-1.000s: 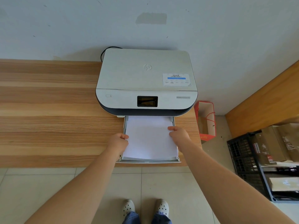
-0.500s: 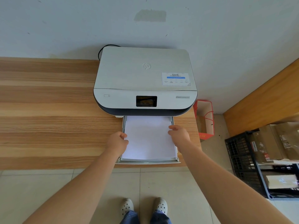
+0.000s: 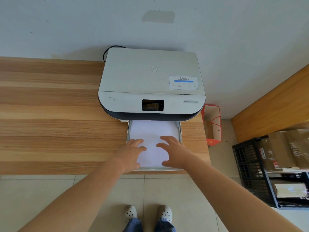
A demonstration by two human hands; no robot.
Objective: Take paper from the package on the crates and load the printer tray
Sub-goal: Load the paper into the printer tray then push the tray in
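A white printer [image 3: 151, 81] stands on the wooden table [image 3: 50, 123] against the wall. Its paper tray [image 3: 180, 129] is pulled out toward me, with a stack of white paper [image 3: 153, 131] lying in it. My left hand [image 3: 132, 151] rests flat on the left part of the stack, fingers spread. My right hand [image 3: 175, 150] lies flat on the right part, fingers also spread. Neither hand grips anything. The paper package [image 3: 291, 190] sits in the black crates [image 3: 247, 164] at the right.
A red paper bag [image 3: 212, 124] stands on the floor beside the table's right end. A wooden panel [image 3: 275, 101] runs along the right wall above the crates, which hold cardboard boxes [image 3: 284, 148]. The floor is tiled under my feet [image 3: 148, 213].
Both hands moved from the tray's side edges inward onto the top of the paper and spread flat. The tray has not moved.
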